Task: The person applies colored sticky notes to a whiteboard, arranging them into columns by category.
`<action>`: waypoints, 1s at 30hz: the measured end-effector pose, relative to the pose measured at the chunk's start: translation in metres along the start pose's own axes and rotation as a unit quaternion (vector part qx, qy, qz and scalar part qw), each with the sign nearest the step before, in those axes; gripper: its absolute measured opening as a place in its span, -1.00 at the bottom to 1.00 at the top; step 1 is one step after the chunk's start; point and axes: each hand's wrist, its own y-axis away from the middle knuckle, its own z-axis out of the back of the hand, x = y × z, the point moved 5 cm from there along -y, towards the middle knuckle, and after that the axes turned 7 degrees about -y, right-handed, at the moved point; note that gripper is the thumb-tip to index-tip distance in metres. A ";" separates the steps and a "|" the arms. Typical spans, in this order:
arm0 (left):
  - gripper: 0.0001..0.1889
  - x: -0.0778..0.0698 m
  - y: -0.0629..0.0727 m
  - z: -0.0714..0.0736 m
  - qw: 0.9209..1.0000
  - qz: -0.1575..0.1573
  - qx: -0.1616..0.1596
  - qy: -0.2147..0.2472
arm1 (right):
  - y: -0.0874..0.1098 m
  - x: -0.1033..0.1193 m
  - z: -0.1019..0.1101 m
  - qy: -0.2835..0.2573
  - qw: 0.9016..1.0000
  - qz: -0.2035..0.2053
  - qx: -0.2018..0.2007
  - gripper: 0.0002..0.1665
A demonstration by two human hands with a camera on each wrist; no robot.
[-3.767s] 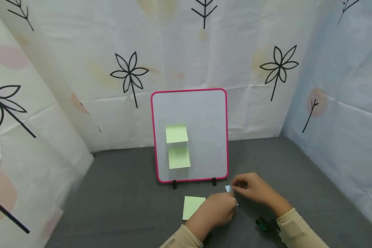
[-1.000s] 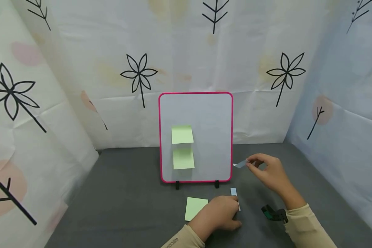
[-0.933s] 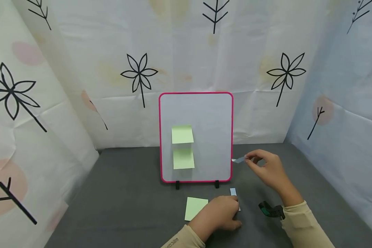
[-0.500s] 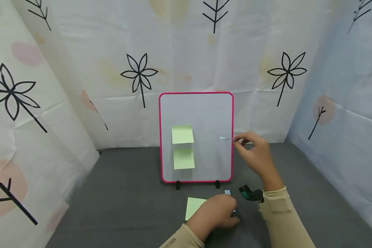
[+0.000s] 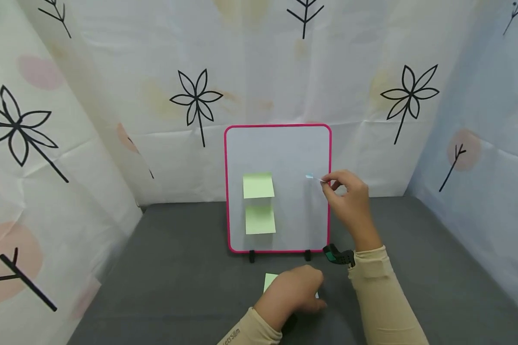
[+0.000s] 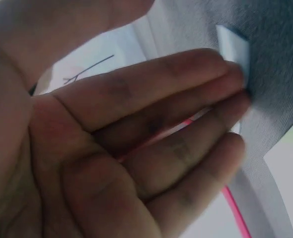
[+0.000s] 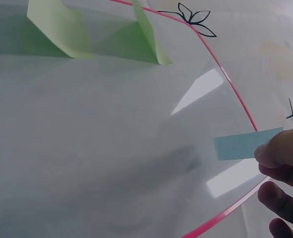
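Observation:
My right hand (image 5: 351,201) pinches one end of a light blue sticky note strip (image 7: 238,145) between thumb and fingertip. The strip's free end points left, in front of the right side of a pink-framed whiteboard (image 5: 291,206); a gap to the surface is hard to judge. Low on the grey table, my left hand (image 5: 295,290) lies over another blue strip (image 6: 234,47), mostly covered in the head view. Its fingers are nearly straight in the left wrist view, tips at the strip. A green sticky note (image 5: 269,280) is partly hidden behind that hand.
Two green sticky notes, an upper (image 5: 258,186) and a lower one (image 5: 260,220), hang on the board's left half, bottom edges lifting. Black feet (image 5: 252,256) support the board. Patterned cloth (image 5: 280,86) encloses the table (image 5: 181,268).
The right hand has peeled a blue strip from the table, then carried it up and left to the whiteboard's right side. The left hand has stayed low, shifting slightly.

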 end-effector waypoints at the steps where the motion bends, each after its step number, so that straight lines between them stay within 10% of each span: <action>1: -0.78 0.002 0.002 0.002 1.000 0.012 0.008 0.008 | -0.001 -0.001 -0.001 0.006 1.000 0.005 -0.002 -0.88; 15: -0.52 0.029 0.021 0.025 0.993 0.020 -0.072 0.095 | -0.002 -0.004 -0.007 0.031 0.999 0.033 -0.016 -0.87; 24: -0.79 0.039 0.026 0.044 0.986 0.001 -0.158 0.056 | -0.003 -0.008 -0.009 0.026 0.998 0.049 -0.022 -0.87; 30: -0.60 0.042 0.029 0.056 0.968 -0.028 -0.245 0.040 | -0.002 -0.012 -0.011 0.028 0.999 0.044 0.003 -0.88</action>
